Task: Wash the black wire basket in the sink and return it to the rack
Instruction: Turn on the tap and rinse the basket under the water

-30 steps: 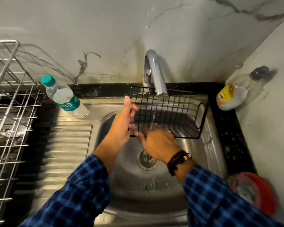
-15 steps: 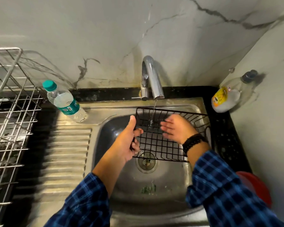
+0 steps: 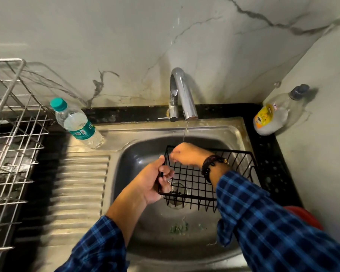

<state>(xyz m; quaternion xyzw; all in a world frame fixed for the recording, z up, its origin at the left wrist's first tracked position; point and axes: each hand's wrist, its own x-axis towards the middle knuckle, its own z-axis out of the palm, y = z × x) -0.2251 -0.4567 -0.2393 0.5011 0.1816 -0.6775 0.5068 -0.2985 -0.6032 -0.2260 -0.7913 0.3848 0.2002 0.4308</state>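
Dim overall, single source high left: tap [image 3: 182,91], rack [image 3: 12,134] and soap bottle [image 3: 271,120] all throw shadows rightward onto the wall [image 3: 126,36]. Glare streak on the tap, sheen on the drainboard [image 3: 81,183] ridges. Black under the rack. Centre sharp, basket [image 3: 193,180] wires crisp. Left edge smeared; sleeves [image 3: 273,232] soft. Fisheye bows the wall corner.

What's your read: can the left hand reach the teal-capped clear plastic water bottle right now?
Probably not: the left hand grips the left rim of the black wire basket. The way to the teal-capped clear plastic water bottle looks open, once it lets go.
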